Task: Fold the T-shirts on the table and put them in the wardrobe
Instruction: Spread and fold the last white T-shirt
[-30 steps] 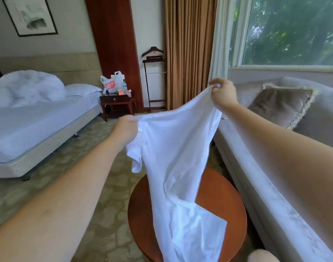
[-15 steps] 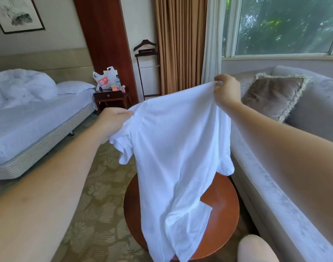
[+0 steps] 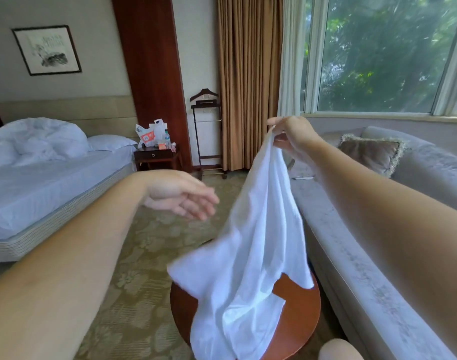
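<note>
A white T-shirt hangs in the air above a round reddish wooden table. My right hand pinches its top edge at about chest height, and the cloth drapes down from there onto the tabletop. My left hand hovers to the left of the shirt, fingers relaxed and straight, holding nothing and apart from the cloth. The shirt covers much of the table. No wardrobe is in view.
A grey sofa with a brown cushion runs along the right. A bed stands at the left, with a nightstand and a valet stand behind. Patterned carpet lies between bed and table.
My left hand has let go of the shirt and opened. The shirt, spread between both hands before, now hangs from my right hand alone, and its left side has dropped.
</note>
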`<act>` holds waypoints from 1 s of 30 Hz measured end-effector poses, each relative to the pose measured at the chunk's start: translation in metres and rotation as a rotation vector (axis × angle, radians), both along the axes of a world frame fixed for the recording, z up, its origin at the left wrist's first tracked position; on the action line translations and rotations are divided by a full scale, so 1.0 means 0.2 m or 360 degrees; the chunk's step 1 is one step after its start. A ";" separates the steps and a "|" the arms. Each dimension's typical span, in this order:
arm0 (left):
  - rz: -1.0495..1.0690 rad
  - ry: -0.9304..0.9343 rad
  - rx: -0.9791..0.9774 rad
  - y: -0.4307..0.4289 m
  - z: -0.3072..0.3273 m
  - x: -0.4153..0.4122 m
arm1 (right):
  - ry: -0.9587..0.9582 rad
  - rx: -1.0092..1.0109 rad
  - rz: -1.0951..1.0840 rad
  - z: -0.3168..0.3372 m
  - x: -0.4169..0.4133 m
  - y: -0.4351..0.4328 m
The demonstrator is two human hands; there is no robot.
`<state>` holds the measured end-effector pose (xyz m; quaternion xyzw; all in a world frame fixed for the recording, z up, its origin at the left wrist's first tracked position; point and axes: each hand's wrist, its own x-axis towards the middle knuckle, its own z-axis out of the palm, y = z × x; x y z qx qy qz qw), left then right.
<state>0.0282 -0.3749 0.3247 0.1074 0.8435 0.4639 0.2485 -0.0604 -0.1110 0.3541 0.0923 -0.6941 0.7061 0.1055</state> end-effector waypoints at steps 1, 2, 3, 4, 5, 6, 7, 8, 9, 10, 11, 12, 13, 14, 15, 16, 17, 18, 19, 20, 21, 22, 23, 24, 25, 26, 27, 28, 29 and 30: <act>0.0053 0.0070 0.0005 0.03 0.01 0.00 | -0.0030 -0.0107 0.0189 0.02 0.03 -0.03; 0.0165 0.0204 -0.0002 0.05 0.02 -0.02 | -0.0048 -0.0187 0.0385 0.04 0.06 -0.05; 0.0324 0.0372 -0.0031 0.06 0.02 -0.04 | -0.0057 -0.0242 0.0570 0.07 0.10 -0.07; 0.0506 0.0552 -0.0048 0.07 0.02 -0.07 | -0.0060 -0.0268 0.0713 0.09 0.12 -0.09; 0.0645 0.0689 -0.0001 0.09 0.01 -0.10 | -0.0056 -0.0262 0.0798 0.12 0.15 -0.10; 0.0693 0.0745 0.0116 0.10 0.00 -0.13 | -0.0037 -0.0235 0.0863 0.15 0.17 -0.11; 0.0653 0.0719 0.0272 0.13 0.00 -0.14 | -0.0005 -0.0204 0.0910 0.18 0.18 -0.12; 0.0555 0.0661 0.0381 0.16 -0.01 -0.16 | 0.0026 -0.0195 0.0940 0.20 0.20 -0.13; 0.0450 0.0597 0.0426 0.19 -0.03 -0.17 | 0.0046 -0.0207 0.0965 0.22 0.21 -0.13; 0.0344 0.0524 0.0433 0.22 -0.05 -0.20 | 0.0054 -0.0236 0.0992 0.24 0.22 -0.13; 0.0247 0.0454 0.0445 0.25 -0.06 -0.21 | 0.0055 -0.0273 0.1039 0.25 0.23 -0.13; 0.0170 0.0397 0.0457 0.27 -0.08 -0.22 | 0.0053 -0.0307 0.1086 0.26 0.23 -0.12; 0.0121 0.0353 0.0462 0.29 -0.08 -0.21 | 0.0054 -0.0327 0.1128 0.26 0.23 -0.11; 0.0108 0.0317 0.0475 0.30 -0.08 -0.21 | 0.0058 -0.0324 0.1147 0.26 0.22 -0.09; 0.0128 0.0288 0.0486 0.31 -0.08 -0.21 | 0.0063 -0.0303 0.1150 0.27 0.21 -0.06; 0.0156 0.0281 0.0490 0.31 -0.08 -0.21 | 0.0067 -0.0270 0.1154 0.27 0.20 -0.03; 0.0185 0.0320 0.0486 0.31 -0.07 -0.21 | 0.0061 -0.0235 0.1134 0.27 0.18 -0.01; 0.0235 0.0419 0.0436 0.31 -0.06 -0.21 | 0.0061 -0.0187 0.1089 0.27 0.18 0.01; 0.0293 0.0568 0.0313 0.30 -0.05 -0.21 | 0.0065 -0.0113 0.1008 0.27 0.17 0.03; 0.0374 0.0728 0.0156 0.28 -0.04 -0.22 | 0.0064 -0.0012 0.0903 0.26 0.15 0.04; 0.0443 0.0867 0.0014 0.24 -0.03 -0.23 | 0.0057 0.0103 0.0770 0.26 0.13 0.06; 0.0492 0.0970 -0.0091 0.21 -0.02 -0.23 | 0.0053 0.0228 0.0642 0.24 0.12 0.08; 0.0525 0.1049 -0.0147 0.17 -0.01 -0.24 | 0.0071 0.0371 0.0524 0.23 0.10 0.10; 0.0571 0.1127 -0.0187 0.13 0.00 -0.24 | 0.0109 0.0542 0.0407 0.21 0.09 0.11; 0.0628 0.1189 -0.0207 0.10 0.02 -0.23 | 0.0171 0.0749 0.0264 0.19 0.09 0.12; 0.0699 0.1253 -0.0210 0.08 0.03 -0.23 | 0.0256 0.0964 0.0106 0.17 0.08 0.12; 0.0767 0.1321 -0.0216 0.07 0.04 -0.22 | 0.0352 0.1154 -0.0033 0.15 0.08 0.11; 0.0823 0.1397 -0.0225 0.06 0.05 -0.22 | 0.0430 0.1293 -0.0132 0.13 0.07 0.11; 0.0883 0.1478 -0.0244 0.05 0.07 -0.21 | 0.0474 0.1379 -0.0194 0.10 0.07 0.12; 0.0952 0.1556 -0.0271 0.04 0.08 -0.20 | 0.0491 0.1439 -0.0242 0.08 0.06 0.13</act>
